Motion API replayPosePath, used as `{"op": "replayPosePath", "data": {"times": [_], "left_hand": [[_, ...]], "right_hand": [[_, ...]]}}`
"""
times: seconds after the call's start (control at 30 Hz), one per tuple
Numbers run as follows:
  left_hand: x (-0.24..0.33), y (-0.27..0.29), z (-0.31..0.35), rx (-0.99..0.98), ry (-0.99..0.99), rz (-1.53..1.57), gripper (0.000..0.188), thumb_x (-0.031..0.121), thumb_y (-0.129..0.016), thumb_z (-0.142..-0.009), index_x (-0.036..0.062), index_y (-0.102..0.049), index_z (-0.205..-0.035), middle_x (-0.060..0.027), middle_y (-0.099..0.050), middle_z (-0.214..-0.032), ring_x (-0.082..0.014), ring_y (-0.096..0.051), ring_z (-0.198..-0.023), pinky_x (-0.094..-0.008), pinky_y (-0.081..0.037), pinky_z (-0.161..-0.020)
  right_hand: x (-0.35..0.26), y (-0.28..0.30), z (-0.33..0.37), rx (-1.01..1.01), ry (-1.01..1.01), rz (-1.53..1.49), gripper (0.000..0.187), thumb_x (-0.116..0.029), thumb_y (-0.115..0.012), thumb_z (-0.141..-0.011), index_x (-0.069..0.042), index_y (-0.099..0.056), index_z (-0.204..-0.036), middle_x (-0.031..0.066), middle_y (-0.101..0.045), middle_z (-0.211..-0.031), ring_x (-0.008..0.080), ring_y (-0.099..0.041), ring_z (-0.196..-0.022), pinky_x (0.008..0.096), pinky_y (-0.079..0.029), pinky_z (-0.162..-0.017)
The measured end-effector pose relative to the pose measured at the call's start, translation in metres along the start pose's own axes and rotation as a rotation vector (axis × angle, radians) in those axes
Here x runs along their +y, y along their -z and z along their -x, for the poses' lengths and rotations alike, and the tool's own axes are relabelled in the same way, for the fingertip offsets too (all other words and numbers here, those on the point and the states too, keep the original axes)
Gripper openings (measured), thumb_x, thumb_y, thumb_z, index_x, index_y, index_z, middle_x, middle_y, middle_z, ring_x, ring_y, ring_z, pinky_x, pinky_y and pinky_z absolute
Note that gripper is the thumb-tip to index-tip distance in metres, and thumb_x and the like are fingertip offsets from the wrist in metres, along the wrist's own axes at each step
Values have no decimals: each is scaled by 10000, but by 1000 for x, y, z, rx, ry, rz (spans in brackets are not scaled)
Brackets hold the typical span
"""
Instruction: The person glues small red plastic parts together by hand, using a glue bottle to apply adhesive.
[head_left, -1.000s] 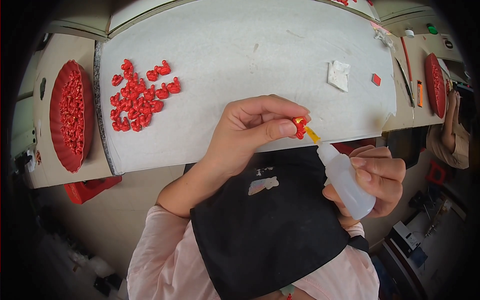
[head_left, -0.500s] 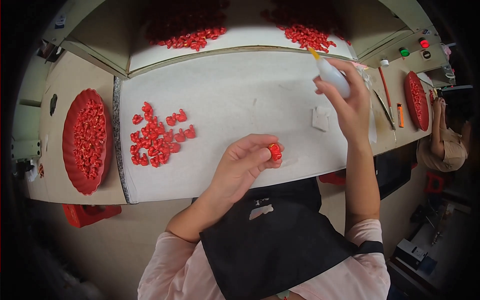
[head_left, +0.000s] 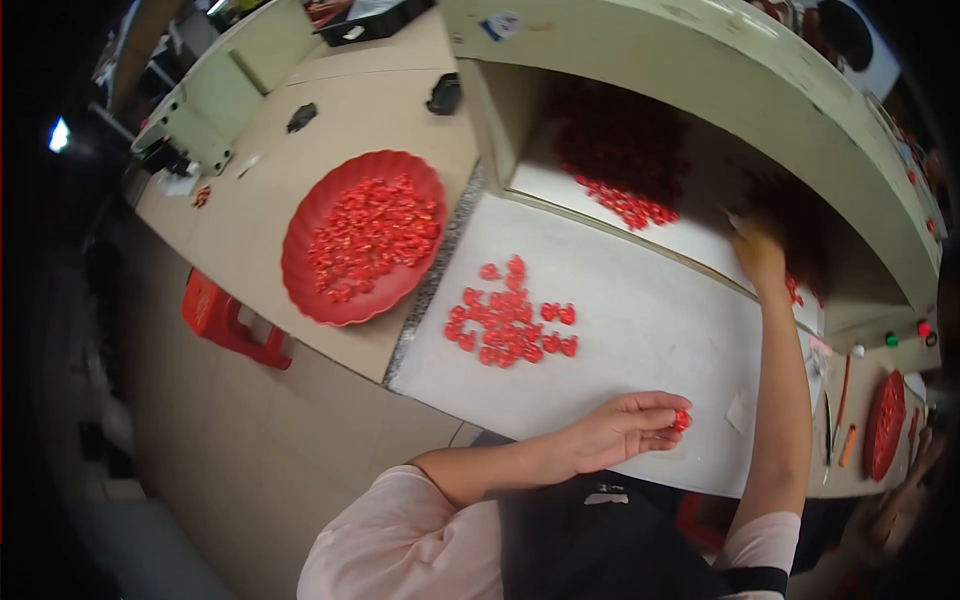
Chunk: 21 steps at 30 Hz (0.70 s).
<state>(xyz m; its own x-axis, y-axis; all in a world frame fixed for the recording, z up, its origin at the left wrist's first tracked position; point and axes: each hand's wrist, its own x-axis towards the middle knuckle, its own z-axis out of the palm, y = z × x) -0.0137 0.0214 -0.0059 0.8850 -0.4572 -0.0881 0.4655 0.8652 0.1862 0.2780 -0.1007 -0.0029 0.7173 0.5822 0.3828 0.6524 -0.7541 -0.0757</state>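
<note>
My left hand (head_left: 630,432) pinches a small glossy red figurine (head_left: 681,420) between thumb and fingers, above the near edge of the white-covered worktop (head_left: 640,330). My right arm reaches forward to the far right, and my right hand (head_left: 762,250) is inside the shadowed opening of the pale green cabinet (head_left: 690,60). That hand is blurred and dim, so its fingers and whatever they hold cannot be made out. Left of centre on the white surface lies a loose group of similar red figurines (head_left: 505,315).
A scalloped red dish (head_left: 298,265) filled with red pieces stands to the left. Red piles (head_left: 630,205) lie in the cabinet. At the right are a white scrap (head_left: 736,412), an orange stick-like item (head_left: 848,445) and another red dish (head_left: 885,440). A red stool (head_left: 215,315) stands below.
My view has swung left. My right hand, which held a white bottle with a yellow tip, has moved forward into the cabinet. My left hand still pinches the figurine.
</note>
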Motion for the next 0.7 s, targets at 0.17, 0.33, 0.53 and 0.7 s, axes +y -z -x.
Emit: {"op": "replayPosePath", "data": {"times": [0.17, 0.33, 0.53, 0.7], "left_hand": [[-4, -3, 5, 18, -45, -7, 233, 97, -474, -815, 44, -478, -1042, -40, -534, -941, -115, -532, -812, -246, -435, -759], [-3, -2, 1, 27, -45, -2, 233, 92, -488, -806, 35, -489, -1033, -47, -550, -924, -117, -541, -804, -246, -444, -750], [-7, -4, -2, 53, -64, -45, 217, 73, -478, -806, 24, -497, -1016, -87, -548, -936, -146, -549, -806, -266, -450, -746], [-15, -9, -7, 94, -4, -116, 212, 82, -474, -811, 24, -499, -1014, -104, -559, -923, -135, -567, -779, -250, -467, -721]], "right_hand": [[-50, 52, 2, -178, -329, -174, 199, -120, -550, -675, -5, -536, -836, 174, -549, -692, 282, -565, -647, 335, -440, -604], [-67, 86, 60, 54, -215, -519, 110, -48, -576, -703, 24, -513, -757, 75, -511, -586, 65, -458, -547, 209, -374, -500], [-104, 121, 140, -34, -494, -1189, 71, 4, -585, -688, 2, -566, -756, 31, -569, -689, 50, -483, -594, 167, -376, -516], [-111, 115, 182, -18, -584, -1447, 86, 33, -583, -676, 18, -564, -759, 63, -590, -728, 87, -527, -648, 190, -412, -553]]}}
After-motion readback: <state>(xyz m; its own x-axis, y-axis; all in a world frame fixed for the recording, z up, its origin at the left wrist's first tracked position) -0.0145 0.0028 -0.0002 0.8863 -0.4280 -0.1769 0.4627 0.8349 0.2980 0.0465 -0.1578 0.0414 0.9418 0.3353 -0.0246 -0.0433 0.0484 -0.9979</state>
